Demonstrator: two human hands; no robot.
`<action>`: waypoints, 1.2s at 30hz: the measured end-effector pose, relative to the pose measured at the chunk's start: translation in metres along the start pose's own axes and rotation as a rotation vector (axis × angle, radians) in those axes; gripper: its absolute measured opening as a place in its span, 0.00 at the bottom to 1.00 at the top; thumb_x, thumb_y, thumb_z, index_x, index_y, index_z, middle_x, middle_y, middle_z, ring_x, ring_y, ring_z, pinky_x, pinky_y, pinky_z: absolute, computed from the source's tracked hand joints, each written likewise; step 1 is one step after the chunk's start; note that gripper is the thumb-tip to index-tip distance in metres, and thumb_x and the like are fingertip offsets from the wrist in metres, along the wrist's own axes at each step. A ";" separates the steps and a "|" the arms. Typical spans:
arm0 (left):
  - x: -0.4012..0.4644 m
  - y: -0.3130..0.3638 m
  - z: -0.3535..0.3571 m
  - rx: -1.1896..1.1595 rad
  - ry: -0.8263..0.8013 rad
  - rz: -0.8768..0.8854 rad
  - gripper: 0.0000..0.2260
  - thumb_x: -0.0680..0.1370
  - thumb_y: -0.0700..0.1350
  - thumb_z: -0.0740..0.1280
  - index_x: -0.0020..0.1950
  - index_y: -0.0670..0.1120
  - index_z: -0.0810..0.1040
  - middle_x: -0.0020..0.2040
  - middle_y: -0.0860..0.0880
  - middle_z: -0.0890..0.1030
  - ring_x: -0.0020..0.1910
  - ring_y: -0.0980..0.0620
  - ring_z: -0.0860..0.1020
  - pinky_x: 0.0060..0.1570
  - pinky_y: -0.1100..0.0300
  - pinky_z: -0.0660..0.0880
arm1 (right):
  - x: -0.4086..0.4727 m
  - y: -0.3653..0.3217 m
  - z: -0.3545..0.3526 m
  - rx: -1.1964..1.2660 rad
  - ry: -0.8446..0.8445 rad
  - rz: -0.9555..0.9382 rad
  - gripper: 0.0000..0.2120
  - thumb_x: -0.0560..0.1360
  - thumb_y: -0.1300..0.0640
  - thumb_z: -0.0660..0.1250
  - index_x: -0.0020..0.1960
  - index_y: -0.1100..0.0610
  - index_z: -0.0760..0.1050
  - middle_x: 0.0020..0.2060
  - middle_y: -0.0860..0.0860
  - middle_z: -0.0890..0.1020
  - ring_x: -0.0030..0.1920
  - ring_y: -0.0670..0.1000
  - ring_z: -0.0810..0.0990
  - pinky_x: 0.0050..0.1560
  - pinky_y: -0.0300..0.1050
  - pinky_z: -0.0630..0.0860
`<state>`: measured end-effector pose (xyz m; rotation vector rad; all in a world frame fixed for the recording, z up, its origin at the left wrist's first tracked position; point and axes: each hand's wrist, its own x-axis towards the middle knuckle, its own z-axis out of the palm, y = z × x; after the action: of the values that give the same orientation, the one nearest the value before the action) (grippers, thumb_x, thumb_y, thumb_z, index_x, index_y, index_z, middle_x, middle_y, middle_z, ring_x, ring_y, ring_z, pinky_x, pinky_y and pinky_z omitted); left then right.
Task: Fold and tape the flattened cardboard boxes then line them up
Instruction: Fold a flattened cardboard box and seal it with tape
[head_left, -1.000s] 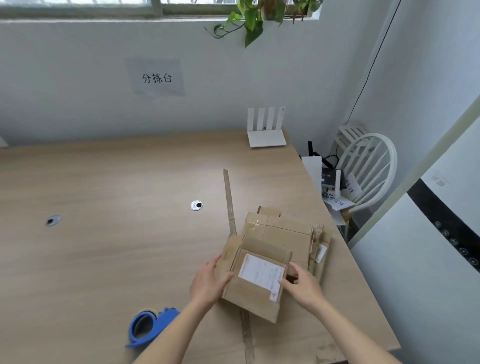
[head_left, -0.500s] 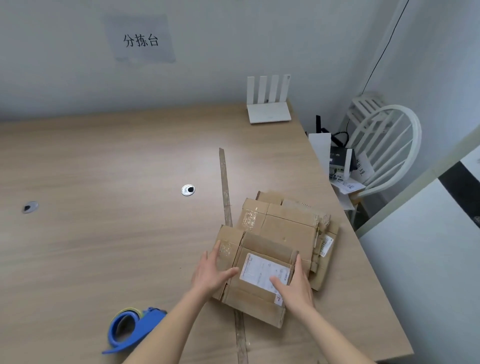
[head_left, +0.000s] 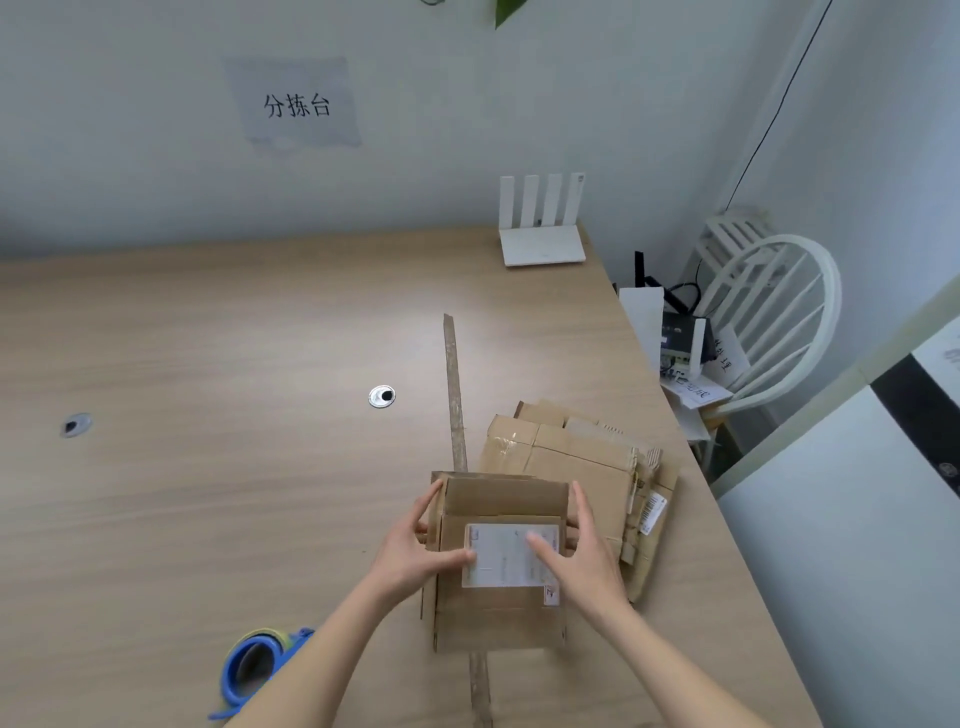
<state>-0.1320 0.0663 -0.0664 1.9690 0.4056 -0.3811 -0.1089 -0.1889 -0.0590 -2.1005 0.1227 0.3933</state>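
Observation:
A brown cardboard box with a white shipping label is held up in front of me, partly opened out from flat, its far flap standing up. My left hand grips its left side with the thumb on the label. My right hand grips its right side, thumb across the label. Behind it, to the right, a stack of flattened cardboard boxes lies on the wooden table. A blue tape dispenser lies at the near left, beside my left forearm.
A long strip of brown tape runs along the table's seam. A white router stands at the far edge by the wall. Two cable grommets sit in the tabletop. A white chair with electronics stands past the right edge.
Both hands lifted the labelled box off the stack, turned it square to me and spread it from flat into a partly open shape. The view tilted slightly.

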 end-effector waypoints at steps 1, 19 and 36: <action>-0.006 0.004 -0.005 0.020 0.002 0.042 0.47 0.56 0.65 0.82 0.69 0.78 0.62 0.53 0.48 0.78 0.53 0.53 0.78 0.61 0.49 0.76 | -0.002 -0.006 -0.003 0.015 -0.005 -0.011 0.48 0.71 0.36 0.74 0.79 0.34 0.46 0.69 0.41 0.72 0.65 0.45 0.74 0.64 0.49 0.74; -0.112 -0.040 -0.013 0.340 -0.018 0.228 0.35 0.68 0.81 0.56 0.73 0.73 0.62 0.72 0.60 0.63 0.68 0.59 0.67 0.66 0.58 0.70 | -0.080 -0.006 0.001 -0.213 -0.116 -0.242 0.09 0.75 0.41 0.71 0.54 0.40 0.77 0.54 0.33 0.79 0.58 0.35 0.77 0.55 0.35 0.75; -0.124 -0.032 0.015 0.172 0.300 0.127 0.44 0.73 0.58 0.75 0.80 0.64 0.50 0.73 0.56 0.71 0.67 0.50 0.74 0.58 0.53 0.76 | -0.087 -0.012 0.014 -0.363 -0.042 -0.156 0.48 0.73 0.49 0.74 0.78 0.29 0.43 0.54 0.36 0.73 0.47 0.43 0.78 0.47 0.41 0.72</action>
<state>-0.2585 0.0517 -0.0442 2.2157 0.4458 -0.0384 -0.1910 -0.1770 -0.0282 -2.4364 -0.1482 0.3873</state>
